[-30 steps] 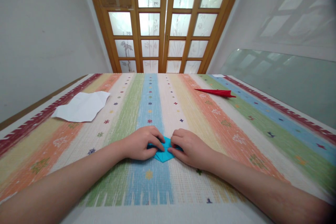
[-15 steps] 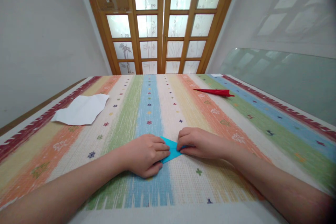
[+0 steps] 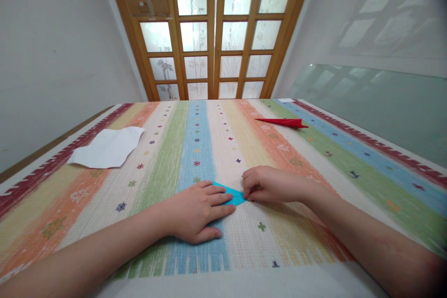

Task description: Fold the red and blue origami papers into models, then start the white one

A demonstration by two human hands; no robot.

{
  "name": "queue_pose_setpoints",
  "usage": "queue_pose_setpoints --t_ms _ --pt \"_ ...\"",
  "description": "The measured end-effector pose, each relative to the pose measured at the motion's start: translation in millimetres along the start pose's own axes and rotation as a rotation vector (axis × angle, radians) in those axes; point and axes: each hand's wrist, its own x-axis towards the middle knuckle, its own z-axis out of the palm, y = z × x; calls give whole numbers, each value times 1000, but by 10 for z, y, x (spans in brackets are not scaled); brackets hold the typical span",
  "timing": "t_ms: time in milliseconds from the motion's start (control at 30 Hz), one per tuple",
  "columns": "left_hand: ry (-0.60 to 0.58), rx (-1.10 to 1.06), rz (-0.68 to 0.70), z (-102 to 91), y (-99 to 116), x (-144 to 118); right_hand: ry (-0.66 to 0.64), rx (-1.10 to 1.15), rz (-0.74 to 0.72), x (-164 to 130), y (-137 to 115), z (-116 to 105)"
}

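A small folded piece of blue paper [image 3: 234, 194] lies on the striped cloth near the front middle. My left hand [image 3: 197, 212] lies flat on its left part, fingers spread, pressing it down and hiding most of it. My right hand [image 3: 270, 185] pinches the paper's right tip with curled fingers.
A folded red paper shape [image 3: 284, 122] lies at the back right of the striped tablecloth [image 3: 160, 158]. A crumpled white sheet [image 3: 106, 148] sits at the left. A glass pane [image 3: 370, 102] leans beyond the table's right edge. Wooden doors [image 3: 213, 32] stand behind.
My left hand has flattened over the blue paper and slid forward. My right hand has moved right to the paper's tip. The paper now looks narrower.
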Motion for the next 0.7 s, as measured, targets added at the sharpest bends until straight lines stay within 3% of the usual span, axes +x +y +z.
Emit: queue_pose_setpoints --t_ms 433,700 --pt "52 -25 -11 15 -8 17 -68 348 79 -86 184 -112" --pt "129 -31 -35 55 -54 5 -7 -64 147 -81 -86 -62"
